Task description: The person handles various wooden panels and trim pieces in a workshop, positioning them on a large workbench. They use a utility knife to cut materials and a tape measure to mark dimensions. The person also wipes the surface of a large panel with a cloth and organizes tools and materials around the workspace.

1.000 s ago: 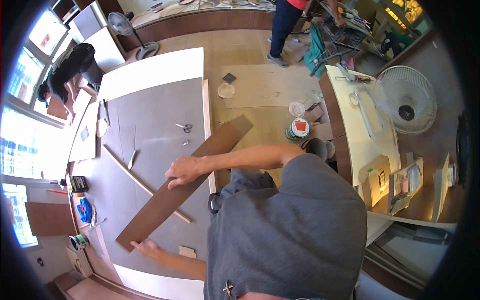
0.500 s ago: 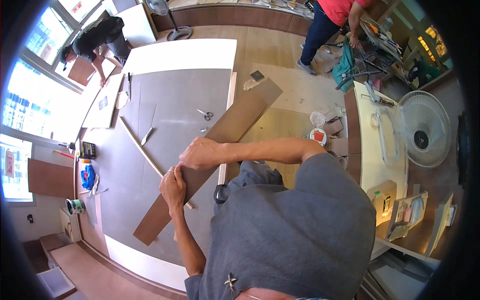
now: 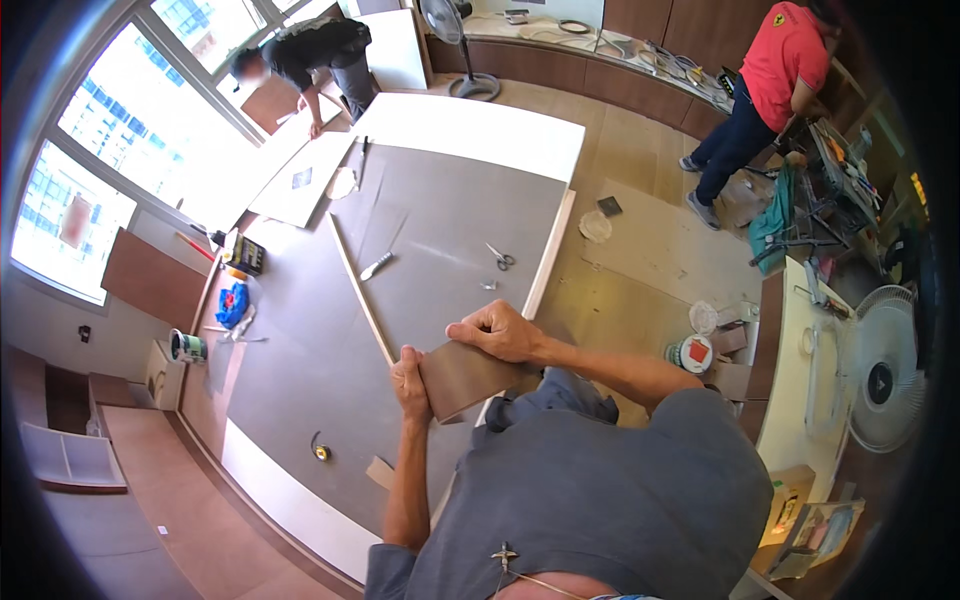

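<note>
A brown board (image 3: 468, 378) is in both my hands, close in front of my body at the near right side of the work table. It looks foreshortened, and part of it is hidden behind my grey shirt. My left hand (image 3: 411, 384) grips its left edge, thumb on top. Closed over its far edge is my right hand (image 3: 497, 332). A thin wooden strip (image 3: 360, 287) lies on the grey table sheet (image 3: 330, 340) just beyond my left hand. Past it are a utility knife (image 3: 377, 266) and scissors (image 3: 500, 257). A tape measure (image 3: 321, 450) lies nearer me.
At the far left a co-worker (image 3: 318, 55) bends over a white panel (image 3: 303, 180). Another person in red (image 3: 785, 65) stands at the far right by a cluttered stand. A white bucket (image 3: 690, 353) and a fan (image 3: 885, 370) are on my right. Cans and a blue bag (image 3: 232, 303) line the left edge.
The long board, earlier stretched diagonally over the table, is now turned and drawn close to my body. My view has shifted left, uncovering the tape measure. The person in red has straightened up.
</note>
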The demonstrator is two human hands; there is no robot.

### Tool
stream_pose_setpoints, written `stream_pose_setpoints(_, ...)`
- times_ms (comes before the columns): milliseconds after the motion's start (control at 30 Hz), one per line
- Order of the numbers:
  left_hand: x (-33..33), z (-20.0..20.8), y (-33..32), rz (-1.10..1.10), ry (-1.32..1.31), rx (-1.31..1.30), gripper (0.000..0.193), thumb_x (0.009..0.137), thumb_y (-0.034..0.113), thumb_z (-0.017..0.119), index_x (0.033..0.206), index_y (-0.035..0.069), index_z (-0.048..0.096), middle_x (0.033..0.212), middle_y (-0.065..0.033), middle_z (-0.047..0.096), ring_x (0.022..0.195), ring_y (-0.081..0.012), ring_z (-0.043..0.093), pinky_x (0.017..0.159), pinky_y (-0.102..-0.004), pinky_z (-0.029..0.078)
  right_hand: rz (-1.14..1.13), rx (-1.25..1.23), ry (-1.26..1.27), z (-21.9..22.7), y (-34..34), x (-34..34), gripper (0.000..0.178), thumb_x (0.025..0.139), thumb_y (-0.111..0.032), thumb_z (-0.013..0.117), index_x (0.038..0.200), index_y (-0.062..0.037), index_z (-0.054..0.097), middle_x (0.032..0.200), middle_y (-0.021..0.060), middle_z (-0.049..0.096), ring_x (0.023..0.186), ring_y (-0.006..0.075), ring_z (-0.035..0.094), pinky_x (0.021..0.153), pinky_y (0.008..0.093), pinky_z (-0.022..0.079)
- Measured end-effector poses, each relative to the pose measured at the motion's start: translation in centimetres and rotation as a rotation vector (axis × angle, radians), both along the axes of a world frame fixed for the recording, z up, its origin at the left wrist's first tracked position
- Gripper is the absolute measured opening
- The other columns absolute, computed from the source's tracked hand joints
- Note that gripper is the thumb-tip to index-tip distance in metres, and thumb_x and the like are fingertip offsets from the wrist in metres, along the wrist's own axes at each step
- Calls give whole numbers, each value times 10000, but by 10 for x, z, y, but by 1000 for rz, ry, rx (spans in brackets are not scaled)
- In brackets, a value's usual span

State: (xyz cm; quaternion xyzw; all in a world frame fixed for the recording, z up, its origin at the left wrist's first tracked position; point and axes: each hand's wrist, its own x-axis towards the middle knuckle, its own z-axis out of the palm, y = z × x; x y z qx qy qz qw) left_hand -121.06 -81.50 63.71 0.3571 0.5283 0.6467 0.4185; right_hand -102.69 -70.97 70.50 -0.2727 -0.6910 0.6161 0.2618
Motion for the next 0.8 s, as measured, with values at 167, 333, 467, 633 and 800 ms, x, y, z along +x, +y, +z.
stream_pose_setpoints(167,-15,10,14,137,-210,-58,516,985,457,332,812,44,588,708,-21,575,586,-110,525,537,-250,450,-104,-171,236,3,-1,-44,482,908,-392,580,624,-4,613,564,-43,498,561,42,428,489,253,367)
stream_pose_setpoints(333,-18,21,25,190,-384,-12,513,980,484,334,859,52,583,774,-31,572,687,-113,546,619,-261,480,-185,-200,269,0,1,-76,477,909,-400,576,633,-12,608,587,-43,496,571,46,426,480,262,358)
stream_pose_setpoints(467,-4,41,32,130,-421,-2,588,961,530,334,979,0,586,897,-76,598,777,-177,573,699,-308,503,-240,-254,307,-4,3,-79,497,904,-422,568,630,-9,606,560,-19,511,528,62,441,478,280,366)
stream_pose_setpoints(633,19,58,40,386,-405,-58,517,962,497,353,872,36,569,790,-64,561,691,-193,534,696,-331,500,-183,-175,307,-4,3,-73,434,900,-377,568,643,-30,615,699,41,598,703,108,535,631,288,436)
stream_pose_setpoints(800,24,54,50,209,-434,-24,508,961,492,355,863,39,563,783,-62,554,684,-192,528,694,-330,499,-110,421,516,4,11,-58,262,861,-293,599,771,-60,675,883,84,667,980,255,606,886,370,447)
